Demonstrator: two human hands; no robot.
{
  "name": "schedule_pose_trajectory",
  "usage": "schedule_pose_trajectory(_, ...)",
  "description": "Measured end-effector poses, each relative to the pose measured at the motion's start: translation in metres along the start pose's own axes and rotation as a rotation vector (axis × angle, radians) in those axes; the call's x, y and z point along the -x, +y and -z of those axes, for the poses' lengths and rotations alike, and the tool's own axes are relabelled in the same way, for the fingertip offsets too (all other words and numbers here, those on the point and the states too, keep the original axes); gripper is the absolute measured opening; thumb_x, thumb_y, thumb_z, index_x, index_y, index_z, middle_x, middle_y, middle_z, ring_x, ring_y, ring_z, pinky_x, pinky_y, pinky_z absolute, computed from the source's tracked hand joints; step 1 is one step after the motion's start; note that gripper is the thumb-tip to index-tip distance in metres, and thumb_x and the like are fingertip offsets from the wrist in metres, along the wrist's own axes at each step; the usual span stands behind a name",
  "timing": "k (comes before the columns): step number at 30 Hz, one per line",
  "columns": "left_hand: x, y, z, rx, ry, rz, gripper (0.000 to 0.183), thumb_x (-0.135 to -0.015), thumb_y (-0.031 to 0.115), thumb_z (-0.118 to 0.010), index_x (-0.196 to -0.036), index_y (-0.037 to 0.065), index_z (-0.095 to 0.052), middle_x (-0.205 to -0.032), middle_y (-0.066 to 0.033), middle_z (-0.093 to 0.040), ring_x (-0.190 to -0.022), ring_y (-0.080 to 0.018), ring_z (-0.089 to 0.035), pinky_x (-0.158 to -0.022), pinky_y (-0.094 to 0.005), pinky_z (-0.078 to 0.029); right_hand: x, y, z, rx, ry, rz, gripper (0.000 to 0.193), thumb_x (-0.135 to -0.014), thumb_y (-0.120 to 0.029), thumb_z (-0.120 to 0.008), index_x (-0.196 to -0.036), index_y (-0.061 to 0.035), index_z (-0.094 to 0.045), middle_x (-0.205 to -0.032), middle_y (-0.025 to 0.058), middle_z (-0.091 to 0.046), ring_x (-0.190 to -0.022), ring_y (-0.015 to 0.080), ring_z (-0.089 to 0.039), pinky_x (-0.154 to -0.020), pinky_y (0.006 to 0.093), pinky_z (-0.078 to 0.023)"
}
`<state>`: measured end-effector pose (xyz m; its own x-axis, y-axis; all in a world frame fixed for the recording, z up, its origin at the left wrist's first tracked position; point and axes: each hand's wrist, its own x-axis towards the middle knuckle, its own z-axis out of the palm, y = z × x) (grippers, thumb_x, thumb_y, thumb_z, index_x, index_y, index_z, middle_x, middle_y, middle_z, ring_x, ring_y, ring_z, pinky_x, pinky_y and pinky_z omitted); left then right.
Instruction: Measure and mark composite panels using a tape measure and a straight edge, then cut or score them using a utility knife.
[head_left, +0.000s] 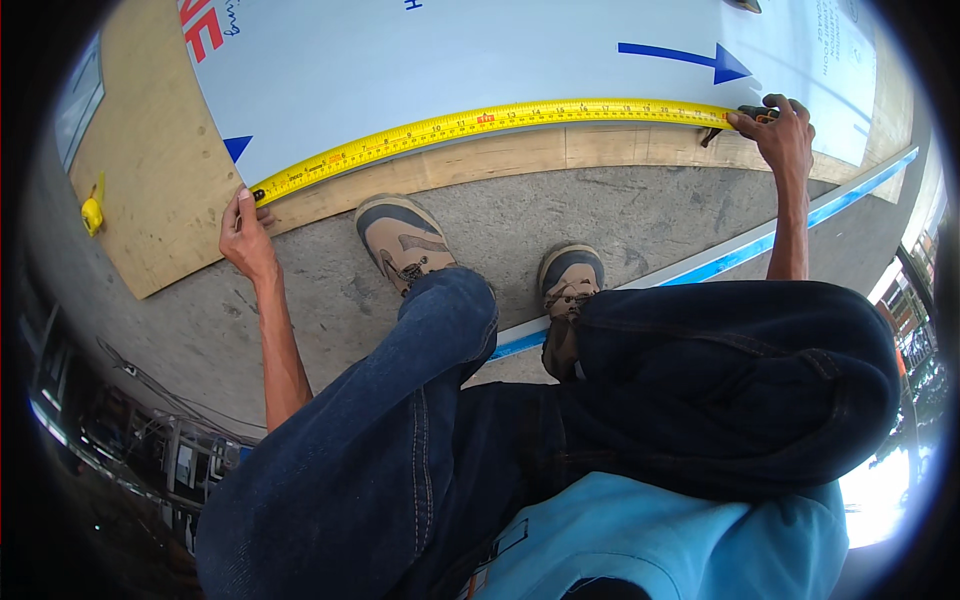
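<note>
I have the yellow tape measure [485, 118] stretched along the near edge of the film-covered panel [400, 60], its blade lying close to that edge, I judge so that it reads straight along it. My left hand [248, 235] is closed in a pinch on the blade's end at the panel's near left corner, which likely stops it slipping. My right hand [785, 130] is clamped around the dark tape case [764, 115], thumb by the blade's mouth, probably to keep the blade taut and from reeling in. The panel lies on plywood [140, 180], seemingly to spare its face from the concrete floor [490, 200]. My work shoes [405, 240] stand on the concrete, keeping my weight off the panel.
</note>
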<state>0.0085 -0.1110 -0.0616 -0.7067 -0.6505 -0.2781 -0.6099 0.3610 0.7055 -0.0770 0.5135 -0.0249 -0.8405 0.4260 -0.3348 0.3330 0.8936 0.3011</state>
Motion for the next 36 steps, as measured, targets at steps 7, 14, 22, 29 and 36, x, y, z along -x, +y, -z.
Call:
schedule_pose_trajectory(7,-0.018,0.019,0.019,0.014,-0.048,0.027,0.035,-0.091,0.023,-0.060,-0.109,-0.007,-0.062,-0.090,-0.0125,-0.064,-0.070,-0.0170,-0.063,-0.060,-0.0283,-0.054,0.004,-0.038,0.056,-0.085,-0.139,-0.020,0.056,-0.065,-0.043,-0.081,-0.107,-0.0089,-0.067,-0.107,0.0133,-0.059,-0.102,0.0301,-0.053,-0.079,0.0425,-0.052)
schedule_pose_trajectory(14,-0.091,0.146,0.056,0.265,0.010,-0.125,0.030,-0.091,0.017,-0.058,-0.107,-0.008,-0.062,-0.089,-0.0138,-0.064,-0.071,-0.0197,-0.066,-0.060,-0.0298,-0.059,0.000,-0.067,0.185,-0.280,0.143,-0.054,0.049,-0.064,-0.037,-0.079,-0.104,-0.0097,-0.068,-0.108,0.0100,-0.058,-0.105,0.0254,-0.050,-0.083,0.0395,-0.050)
schedule_pose_trajectory(22,-0.217,0.295,0.085,0.369,0.103,-0.200,0.024,-0.090,0.013,-0.057,-0.104,-0.006,-0.062,-0.092,-0.0119,-0.065,-0.072,-0.0182,-0.066,-0.060,-0.0289,-0.058,-0.053,-0.119,0.327,-0.437,0.415,0.007,0.049,-0.067,-0.039,-0.076,-0.105,-0.0090,-0.068,-0.109,0.0126,-0.057,-0.105,0.0254,-0.049,-0.080,0.0410,-0.051)
schedule_pose_trajectory(29,-0.332,0.296,-0.027,0.003,0.051,-0.129,0.016,-0.084,0.018,-0.063,-0.089,0.003,-0.067,-0.076,-0.0098,-0.069,-0.060,-0.0197,-0.066,-0.057,-0.0325,-0.052,-0.202,-0.174,0.300,-0.354,0.319,0.075,0.044,-0.067,-0.035,-0.075,-0.100,-0.0076,-0.069,-0.102,0.0110,-0.056,-0.101,0.0264,-0.049,-0.081,0.0388,-0.048)
schedule_pose_trajectory(36,-0.454,0.325,-0.151,-0.227,0.065,-0.173,0.021,-0.083,0.023,-0.062,-0.093,0.005,-0.069,-0.083,-0.0125,-0.069,-0.081,-0.0286,-0.066,-0.076,-0.0374,-0.049,-0.352,-0.243,0.274,-0.370,0.293,0.071,0.048,-0.071,-0.038,-0.070,-0.111,-0.0105,-0.066,-0.114,0.0136,-0.057,-0.106,0.0296,-0.050,-0.082,0.0414,-0.050)
